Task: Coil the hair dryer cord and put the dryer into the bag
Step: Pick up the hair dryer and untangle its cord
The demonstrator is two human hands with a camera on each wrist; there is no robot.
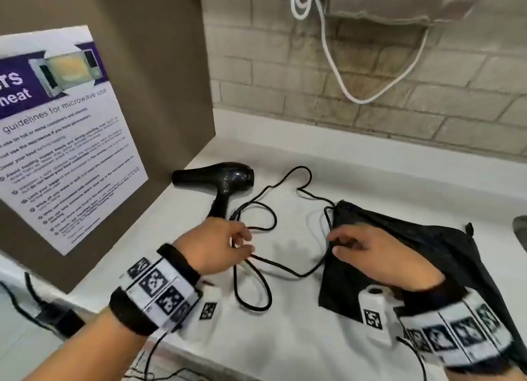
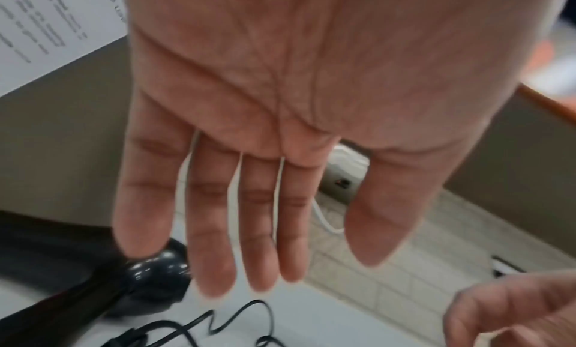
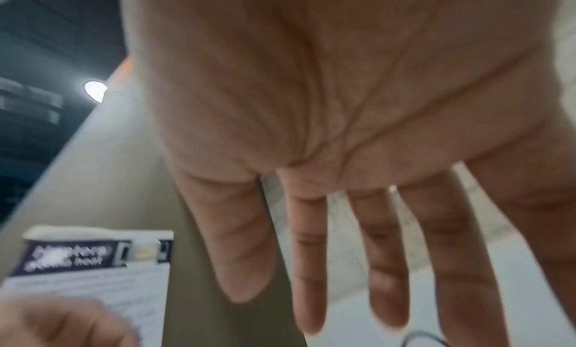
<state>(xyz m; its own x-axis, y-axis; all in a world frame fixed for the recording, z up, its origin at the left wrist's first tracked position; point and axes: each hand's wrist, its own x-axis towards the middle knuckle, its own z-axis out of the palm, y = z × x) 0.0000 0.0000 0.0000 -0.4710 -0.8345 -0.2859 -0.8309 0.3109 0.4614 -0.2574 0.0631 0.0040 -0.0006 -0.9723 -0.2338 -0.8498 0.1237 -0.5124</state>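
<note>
The black dryer (image 1: 219, 182) lies on its side on the white counter (image 1: 299, 338), near the brown wall. Its cord (image 1: 253, 266) lies in loose loops between the two hands. The left hand (image 1: 212, 245) is over the cord beside the dryer's handle, fingers straight and holding nothing. The right hand (image 1: 376, 259) is over the black bag (image 1: 445, 246), which lies flat; its fingers are straight too. A poster (image 1: 62, 141) hangs on the left.

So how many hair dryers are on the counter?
1. The black hair dryer lies on its side at the back left of the counter, beyond the left hand. Its cord sprawls toward the black bag, whose inside is not visible.
</note>
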